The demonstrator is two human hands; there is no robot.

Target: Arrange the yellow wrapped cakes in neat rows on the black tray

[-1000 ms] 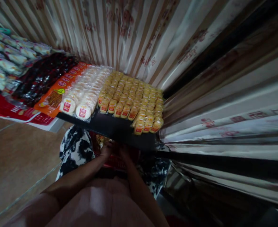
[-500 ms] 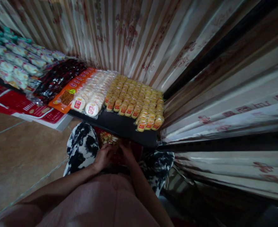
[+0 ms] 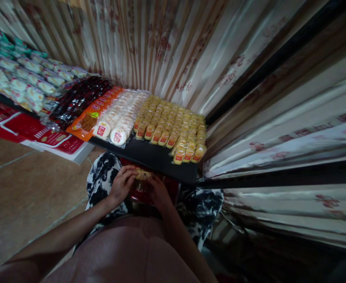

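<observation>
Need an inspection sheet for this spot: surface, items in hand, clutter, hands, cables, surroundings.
Surface: black shelf; from its right end leftward, yellow packs, white packs, orange packet, dark packs, white-and-green packets.
Job's things: yellowish piece, partly hidden by fingers; red container below, contents unclear.
Clutter: red box, below the shelf's left part.
Left hand: holds the piece's left end.
Right hand: at its right end, grip in shadow.
Cables: nothing seen; lower right too dark to judge.
Surroundings: printed, pleated curtain behind and right; tiled floor left.
</observation>
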